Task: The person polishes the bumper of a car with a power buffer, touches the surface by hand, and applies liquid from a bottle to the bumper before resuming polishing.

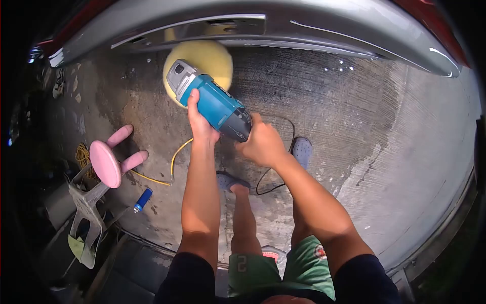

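Note:
A teal and black power polisher (216, 102) with a grey metal head spans the space between my two hands. My left hand (201, 120) wraps round its body from below, thumb up along the side near the head. Further back, my right hand (263, 142) grips the black rear end. Under the polisher's head sits a round, pale yellow pad (215, 58), its upper edge close to the lower edge of a shiny silver car bumper (324, 25). The bumper curves across the top of the view.
A pink stool (105, 163) lies tipped at the left beside a grey plastic chair (87, 215). A blue spray can (144, 199) lies on the concrete floor (349, 116). A yellow cord (173, 164) and a dark cable (259, 183) run across the floor near my feet.

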The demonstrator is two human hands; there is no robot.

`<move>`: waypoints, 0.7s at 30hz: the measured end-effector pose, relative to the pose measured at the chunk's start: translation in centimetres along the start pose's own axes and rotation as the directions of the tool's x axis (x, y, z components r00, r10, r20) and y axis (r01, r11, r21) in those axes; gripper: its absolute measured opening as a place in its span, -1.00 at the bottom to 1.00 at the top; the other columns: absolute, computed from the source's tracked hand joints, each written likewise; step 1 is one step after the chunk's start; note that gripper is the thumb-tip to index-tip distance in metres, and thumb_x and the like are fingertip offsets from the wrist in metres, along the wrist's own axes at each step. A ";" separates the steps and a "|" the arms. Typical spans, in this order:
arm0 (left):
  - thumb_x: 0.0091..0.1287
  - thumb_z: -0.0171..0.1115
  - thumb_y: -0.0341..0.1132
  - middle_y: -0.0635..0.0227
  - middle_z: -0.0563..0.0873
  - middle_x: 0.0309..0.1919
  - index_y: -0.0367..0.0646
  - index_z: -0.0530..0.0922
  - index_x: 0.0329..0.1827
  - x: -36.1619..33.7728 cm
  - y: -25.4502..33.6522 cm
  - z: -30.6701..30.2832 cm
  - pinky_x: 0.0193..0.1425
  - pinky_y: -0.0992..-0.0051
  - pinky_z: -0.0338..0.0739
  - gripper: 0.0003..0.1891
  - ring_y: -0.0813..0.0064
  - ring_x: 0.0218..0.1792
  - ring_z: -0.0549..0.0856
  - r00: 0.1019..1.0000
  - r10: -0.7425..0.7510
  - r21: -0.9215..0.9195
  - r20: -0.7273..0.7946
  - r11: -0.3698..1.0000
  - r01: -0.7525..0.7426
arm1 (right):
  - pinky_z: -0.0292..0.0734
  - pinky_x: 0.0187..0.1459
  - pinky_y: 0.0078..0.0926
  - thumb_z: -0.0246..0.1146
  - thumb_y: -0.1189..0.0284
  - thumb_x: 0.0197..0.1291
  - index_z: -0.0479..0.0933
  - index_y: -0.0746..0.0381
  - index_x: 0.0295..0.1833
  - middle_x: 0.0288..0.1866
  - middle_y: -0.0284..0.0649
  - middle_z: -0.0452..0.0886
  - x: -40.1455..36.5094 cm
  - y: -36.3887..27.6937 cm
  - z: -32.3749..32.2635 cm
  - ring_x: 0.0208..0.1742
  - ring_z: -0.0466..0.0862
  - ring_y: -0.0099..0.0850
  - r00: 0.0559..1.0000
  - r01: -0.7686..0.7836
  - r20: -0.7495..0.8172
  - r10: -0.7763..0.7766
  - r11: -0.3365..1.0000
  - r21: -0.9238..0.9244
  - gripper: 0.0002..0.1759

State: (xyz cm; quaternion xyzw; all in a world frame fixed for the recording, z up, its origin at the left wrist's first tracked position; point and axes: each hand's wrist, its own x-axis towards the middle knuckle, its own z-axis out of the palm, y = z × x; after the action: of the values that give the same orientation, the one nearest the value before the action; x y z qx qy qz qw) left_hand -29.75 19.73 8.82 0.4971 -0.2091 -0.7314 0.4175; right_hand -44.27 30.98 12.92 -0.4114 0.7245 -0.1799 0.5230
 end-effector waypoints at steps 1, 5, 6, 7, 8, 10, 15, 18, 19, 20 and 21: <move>0.49 0.25 0.34 -0.01 0.80 0.02 -0.29 0.54 0.36 0.0 -0.6 0.7 0.20 0.08 0.76 -0.21 0.07 0.03 0.83 1.000 0.016 -0.013 -0.009 1.000 -0.016 | 0.74 0.13 0.06 0.59 0.25 0.04 0.42 0.52 0.34 -0.09 0.41 0.78 0.3 0.6 -1.2 0.02 0.82 0.31 1.000 0.003 0.026 -0.003 1.000 -0.006 -0.14; 0.43 0.29 0.38 -0.08 0.75 0.14 -0.30 0.48 0.42 -0.6 -3.5 3.3 0.32 -0.01 0.70 -0.13 -0.06 0.15 0.77 0.999 0.042 -0.070 0.017 0.997 -0.041 | 0.74 0.12 0.08 0.57 0.30 0.05 0.41 0.54 0.36 -0.12 0.39 0.79 0.1 3.3 -5.4 0.00 0.82 0.31 0.997 0.017 0.076 -0.015 0.999 -0.031 -0.15; 0.43 0.29 0.39 -0.09 0.74 0.14 -0.30 0.47 0.42 -1.1 -4.9 4.0 0.33 -0.02 0.69 -0.12 -0.07 0.15 0.77 0.999 0.046 -0.062 0.020 0.997 -0.045 | 0.74 0.12 0.09 0.57 0.31 0.05 0.40 0.54 0.37 -0.13 0.38 0.79 -0.5 4.3 -6.3 0.00 0.82 0.31 0.996 0.014 0.083 -0.011 0.999 -0.036 -0.15; 0.43 0.28 0.39 -0.09 0.74 0.15 -0.31 0.47 0.43 -1.7 -6.0 5.1 0.34 -0.02 0.69 -0.11 -0.09 0.16 0.76 0.998 0.051 -0.055 0.023 0.997 -0.049 | 0.74 0.12 0.09 0.57 0.32 0.04 0.40 0.53 0.38 -0.13 0.38 0.79 -1.1 5.3 -7.4 0.00 0.82 0.30 0.996 -0.006 0.093 0.009 0.999 -0.034 -0.15; 0.42 0.28 0.40 -0.10 0.73 0.16 -0.29 0.45 0.45 -2.2 -7.3 6.4 0.36 -0.04 0.67 -0.09 -0.11 0.19 0.75 0.999 0.048 -0.039 0.015 0.998 -0.047 | 0.73 0.13 0.10 0.57 0.33 0.03 0.41 0.51 0.39 -0.13 0.38 0.78 -1.7 6.4 -8.8 0.00 0.82 0.30 0.995 -0.025 0.100 0.028 0.999 -0.034 -0.14; 0.41 0.28 0.41 -0.07 0.73 0.19 -0.25 0.45 0.47 -3.6 -9.9 9.0 0.39 -0.05 0.66 -0.09 -0.09 0.24 0.73 0.999 -0.018 -0.089 0.035 0.996 0.021 | 0.73 0.14 0.10 0.58 0.36 0.00 0.41 0.48 0.41 -0.11 0.38 0.79 -3.0 8.6 -11.7 0.01 0.82 0.30 0.994 -0.052 0.096 0.058 0.996 -0.067 -0.13; 0.38 0.37 0.32 0.02 0.71 0.26 -0.21 0.44 0.52 -6.6 -16.5 15.4 0.44 -0.04 0.64 -0.12 0.00 0.28 0.73 0.977 -0.115 -0.019 0.180 0.993 0.121 | 0.71 0.19 0.09 0.59 0.43 -0.08 0.41 0.34 0.50 -0.05 0.31 0.80 -7.1 16.8 -17.7 0.06 0.81 0.28 0.996 -0.093 0.006 0.093 0.994 -0.064 -0.05; 0.34 0.48 0.20 0.10 0.71 0.27 -0.20 0.43 0.52 -7.8 -20.7 19.3 0.44 0.00 0.65 -0.14 0.11 0.28 0.73 0.953 -0.186 0.042 0.241 0.983 0.181 | 0.71 0.23 0.10 0.57 0.41 -0.07 0.39 0.29 0.55 -0.03 0.27 0.81 -9.1 22.5 -21.3 0.09 0.81 0.27 0.994 -0.092 -0.061 0.090 0.995 -0.031 -0.02; 0.32 0.52 0.14 0.13 0.71 0.26 -0.20 0.44 0.51 -8.0 -22.3 20.4 0.43 0.02 0.66 -0.16 0.15 0.28 0.73 0.953 -0.200 0.053 0.227 0.980 0.193 | 0.70 0.23 0.08 0.57 0.41 -0.07 0.41 0.28 0.54 -0.01 0.26 0.82 -9.9 24.1 -22.3 0.10 0.80 0.26 0.992 -0.097 -0.086 0.096 0.995 -0.006 -0.03; 0.31 0.56 0.09 0.16 0.71 0.25 -0.20 0.45 0.50 -8.4 -23.6 21.7 0.43 0.04 0.67 -0.18 0.19 0.28 0.73 0.954 -0.213 0.065 0.211 0.977 0.204 | 0.70 0.23 0.07 0.56 0.41 -0.08 0.43 0.27 0.52 0.01 0.24 0.82 -10.7 25.4 -23.4 0.11 0.80 0.25 0.989 -0.101 -0.109 0.103 0.995 0.021 -0.05; 0.29 0.58 0.04 0.18 0.70 0.23 -0.20 0.45 0.48 -8.8 -24.8 22.8 0.41 0.07 0.67 -0.20 0.23 0.28 0.72 0.944 -0.242 0.086 0.223 0.970 0.228 | 0.70 0.23 0.06 0.56 0.42 -0.09 0.45 0.26 0.51 0.03 0.23 0.82 -11.5 26.7 -24.3 0.12 0.80 0.24 0.985 -0.105 -0.131 0.110 0.993 0.048 -0.07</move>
State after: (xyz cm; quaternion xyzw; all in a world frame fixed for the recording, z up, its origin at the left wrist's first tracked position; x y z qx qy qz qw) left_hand -58.95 38.42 5.30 0.4419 -0.2173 -0.8223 0.2852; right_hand -75.86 51.80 10.89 -0.3480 0.7752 -0.1933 0.4906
